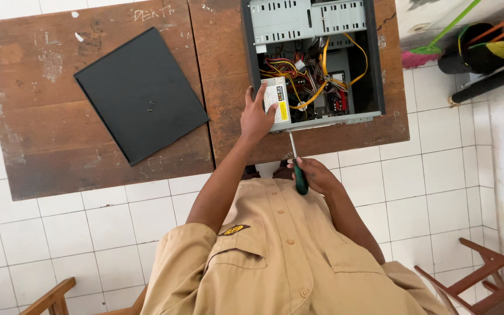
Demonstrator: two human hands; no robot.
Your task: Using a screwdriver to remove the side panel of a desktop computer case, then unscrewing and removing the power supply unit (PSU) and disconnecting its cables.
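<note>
An open computer case (pixel 374 64) lies on a worn wooden table (pixel 228 70), showing yellow and red cables and a grey power supply (pixel 279 105) in its near left corner. My left hand (pixel 256 116) rests flat on that power supply. My right hand (pixel 316 175) grips a green-handled screwdriver (pixel 300 175). Its metal shaft points up at the near edge of the case, just below the power supply.
A black side panel (pixel 141 93) lies on a second wooden table (pixel 42 116) to the left. A green-handled broom (pixel 438 38) and dark items lie on the white tiled floor at the upper right. Wooden chair parts (pixel 473 274) stand at the lower right and lower left.
</note>
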